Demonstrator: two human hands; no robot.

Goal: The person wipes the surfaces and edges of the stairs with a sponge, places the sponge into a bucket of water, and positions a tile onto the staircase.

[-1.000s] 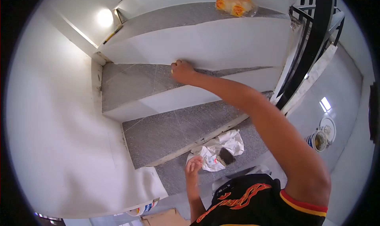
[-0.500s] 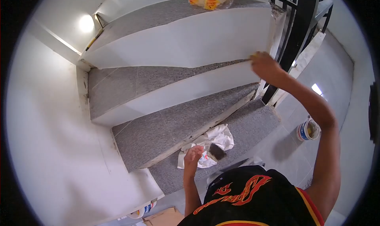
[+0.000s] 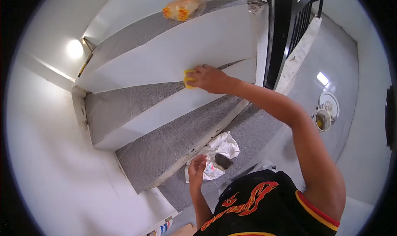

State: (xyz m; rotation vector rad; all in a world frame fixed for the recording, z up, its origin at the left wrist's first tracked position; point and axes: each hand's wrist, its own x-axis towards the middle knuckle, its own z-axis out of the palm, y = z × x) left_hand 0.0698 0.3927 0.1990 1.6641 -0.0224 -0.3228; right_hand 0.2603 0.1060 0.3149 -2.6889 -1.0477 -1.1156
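Note:
In the head view my right hand (image 3: 210, 79) grips a yellow sponge (image 3: 188, 79). The sponge touches the top edge of a white stair riser (image 3: 157, 112), where it meets the grey speckled tread (image 3: 124, 96). Lower down, my left hand (image 3: 197, 166) hovers over a crumpled white sack (image 3: 227, 144), its fingers loosely bent and apart, with nothing visible in them. A dark, flat block-like thing (image 3: 223, 162) lies on the sack, just right of that hand.
An orange-and-clear plastic bag (image 3: 182, 9) sits on an upper tread. Black railing (image 3: 281, 33) runs along the right side. On the floor at right stand a bucket (image 3: 321, 120) and a white round lid (image 3: 331, 101). A lamp (image 3: 75, 48) shines at upper left.
My right hand has swept left along the step edge with the sponge, from near the railing to mid-step. My left hand has barely moved. The view has shifted slightly right.

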